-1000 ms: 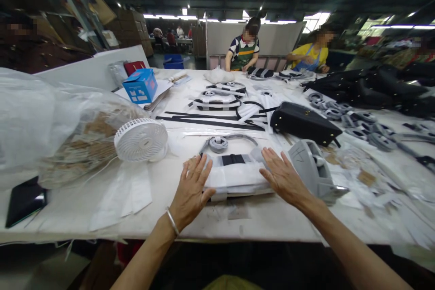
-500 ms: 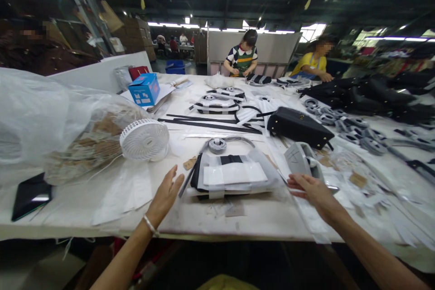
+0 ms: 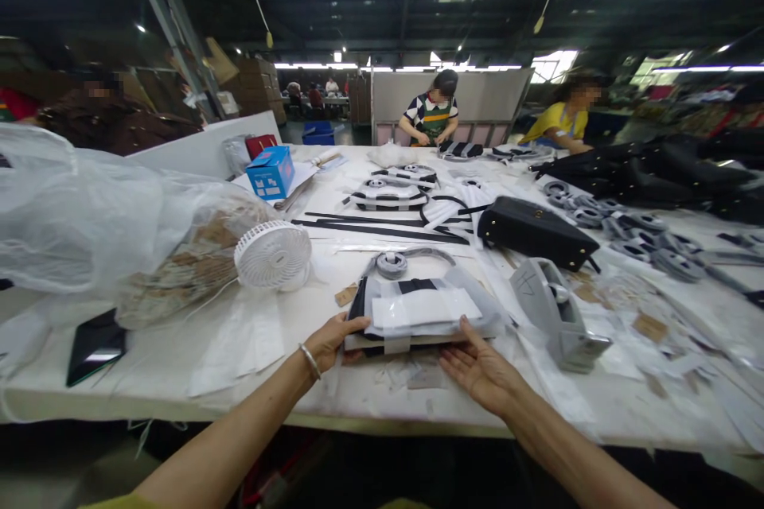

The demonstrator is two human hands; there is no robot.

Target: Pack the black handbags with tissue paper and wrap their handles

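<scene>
A flat wrapped black bag (image 3: 421, 308), covered in white paper and clear film, lies near the front edge of the white table (image 3: 334, 398). My left hand (image 3: 335, 340) grips its near left corner, thumb on top and fingers curled under. My right hand (image 3: 476, 366) holds its near right edge, thumb up against the wrapping and fingers beneath. A coiled grey strap (image 3: 391, 262) lies just behind the bag.
A grey tape dispenser (image 3: 558, 316) stands right of the bag, a white fan (image 3: 273, 255) and a stuffed plastic sack (image 3: 119, 231) left. A black handbag (image 3: 534, 232), black straps, a blue box (image 3: 271, 172) and more wrapped pieces lie farther back. Two people work at the far end.
Both hands lay flat on the wrapped bag, drew apart to its sides, and now have closed on its near corners.
</scene>
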